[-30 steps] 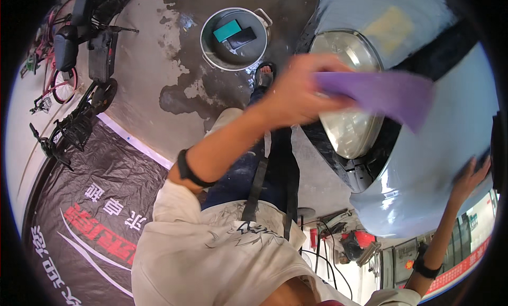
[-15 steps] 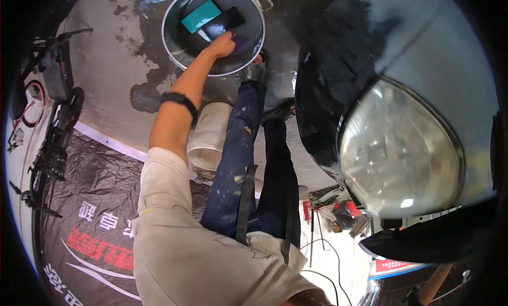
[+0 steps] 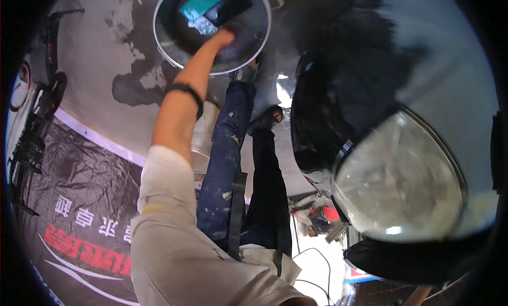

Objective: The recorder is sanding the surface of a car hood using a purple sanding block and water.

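Observation:
My left hand (image 3: 226, 38) reaches down into a round bucket (image 3: 174, 36) with a pale rim, which holds liquid. Its fingers look closed around a dark purple piece, thin like a sheet, now mostly under the surface and blurred. Beyond the hand, inside the bucket, lie a teal block (image 3: 202, 3) and a black flat block (image 3: 230, 8), side by side. Light glints off the liquid beside them. A dark band circles my left forearm. My right hand cannot be made out anywhere in the picture.
To the right stands a car front with a hazy headlight (image 3: 399, 181) and a wet black bumper (image 3: 320, 115). A whitish pail (image 3: 203, 134) sits behind my left forearm, beside my leg. A dark printed sheet (image 3: 95, 184) covers ground at left. Cables (image 3: 328, 266) trail across bright floor.
My left hand has gone deeper into the bucket with the purple piece, which is now largely hidden. The view has shifted slightly; the blocks still lie together.

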`<state>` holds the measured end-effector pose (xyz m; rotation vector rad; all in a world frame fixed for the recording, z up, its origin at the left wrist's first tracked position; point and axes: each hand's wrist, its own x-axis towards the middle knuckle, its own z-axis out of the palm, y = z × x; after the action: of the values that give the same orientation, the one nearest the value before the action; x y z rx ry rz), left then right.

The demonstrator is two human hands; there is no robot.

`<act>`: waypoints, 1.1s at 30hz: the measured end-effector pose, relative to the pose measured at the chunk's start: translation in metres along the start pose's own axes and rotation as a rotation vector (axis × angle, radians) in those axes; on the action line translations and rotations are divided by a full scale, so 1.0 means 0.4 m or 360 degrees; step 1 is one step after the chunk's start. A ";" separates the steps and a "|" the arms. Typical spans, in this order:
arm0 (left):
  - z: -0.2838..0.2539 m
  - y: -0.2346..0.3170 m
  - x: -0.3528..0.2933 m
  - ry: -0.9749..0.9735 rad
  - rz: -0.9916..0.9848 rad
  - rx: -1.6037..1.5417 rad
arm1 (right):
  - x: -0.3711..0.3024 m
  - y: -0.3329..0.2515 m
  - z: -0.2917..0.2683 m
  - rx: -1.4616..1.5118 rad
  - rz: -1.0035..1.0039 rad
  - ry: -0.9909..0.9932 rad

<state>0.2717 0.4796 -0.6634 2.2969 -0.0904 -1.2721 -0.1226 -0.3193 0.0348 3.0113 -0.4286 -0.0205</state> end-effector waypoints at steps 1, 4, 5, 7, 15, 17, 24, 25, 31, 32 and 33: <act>0.089 0.203 -0.096 -0.0235 -0.0509 -0.0382 | -0.009 -0.001 -0.102 -0.0129 -0.0030 -0.0024; 0.025 0.524 -0.432 -0.0202 -0.0175 -0.1413 | -0.067 0.020 -0.072 -0.0119 -0.0091 0.0086; -0.065 0.631 -0.534 -0.0225 -0.0132 -0.1666 | -0.095 0.019 -0.029 -0.0047 -0.0085 0.0205; -0.225 0.886 -0.705 -0.0166 0.0270 -0.1809 | -0.017 -0.123 -0.006 0.0221 0.0831 0.0520; -0.172 1.816 -1.022 0.0920 0.2584 0.0053 | 0.108 -0.296 -0.007 -0.0152 0.0857 0.0687; -0.033 1.829 -1.015 0.1042 0.2493 0.0432 | 0.129 -0.303 -0.009 -0.0079 0.0673 0.0670; 0.161 1.574 -1.296 0.0555 0.2071 0.0742 | -0.023 0.058 -0.029 -0.0139 0.0675 0.0554; 0.159 1.601 -1.275 0.0531 0.2084 0.0786 | -0.031 0.079 -0.003 -0.0251 0.0878 0.0634; 0.114 2.051 -1.035 0.1143 0.2296 0.0855 | 0.036 0.044 -0.020 -0.0187 0.0820 0.0679; 0.100 2.146 -0.969 0.1162 0.2185 0.0923 | 0.040 0.040 -0.001 -0.0195 0.0832 0.0695; 0.099 2.213 -0.934 0.1189 0.2078 0.0979 | 0.042 0.037 0.027 -0.0204 0.0834 0.0680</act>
<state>0.1919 -0.1949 0.0174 2.1723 -1.5425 0.3244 -0.1108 -0.3391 0.0256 2.5795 -1.0845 0.5912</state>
